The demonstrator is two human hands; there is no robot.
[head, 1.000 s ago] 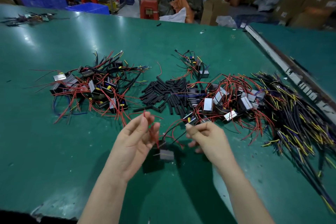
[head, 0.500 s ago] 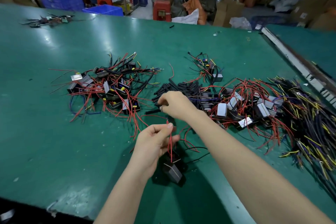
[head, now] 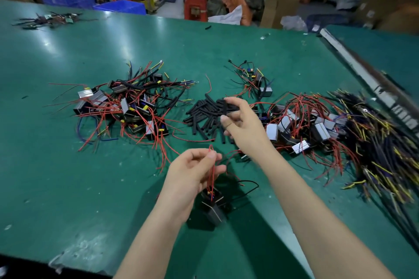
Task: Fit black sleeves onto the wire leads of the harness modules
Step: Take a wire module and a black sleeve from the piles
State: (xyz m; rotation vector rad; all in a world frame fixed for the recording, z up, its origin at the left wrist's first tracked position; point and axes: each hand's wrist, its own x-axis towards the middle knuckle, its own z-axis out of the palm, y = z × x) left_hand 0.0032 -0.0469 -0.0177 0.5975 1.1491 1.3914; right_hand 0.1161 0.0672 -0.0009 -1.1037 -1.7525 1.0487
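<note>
Head view: left hand pinches a bunch of red leads between thumb and fingers, module hanging below them just over the green bench; right hand is above the loose pile of black sleeves, its fingers grasping one black sleeve held upright, lifted clear of the pile; sleeved modules with red and black leads heaped left of the pile; unsleeved modules in a red-wire tangle to the right; small cluster of modules behind the pile; black-and-yellow wire bundle at far right; stray sleeve near the bench's far edge.
</note>
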